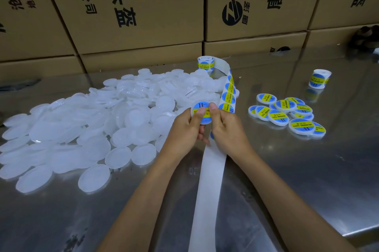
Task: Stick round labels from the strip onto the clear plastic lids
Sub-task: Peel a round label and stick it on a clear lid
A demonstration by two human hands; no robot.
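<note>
On the left of the steel table (287, 169) lies a wide heap of unlabelled clear lids (86, 128), overlapping and spreading back towards the wall of printed cardboard boxes (133, 9); at the far edge of that heap stands a label roll (205, 63), its strip (227, 97) curving forward over the lids with blue-and-yellow round labels on it, then passing under the hands and running on as bare white backing (207, 190) towards the viewer; in the middle, above the strip, the left hand (184, 128) grips a labelled lid (202, 113) from its left side, thumb pressed flat on the sticker, fingers curled beneath; the right hand (227, 128) holds the same lid from the right, its thumb beside the other on the label's face, and it hides part of the strip below; just right of the hands sits a small cluster of finished lids (287, 114), labels up, some overlapping; well apart, farther right and back, a second roll (319, 78) stands upright on the table.
</note>
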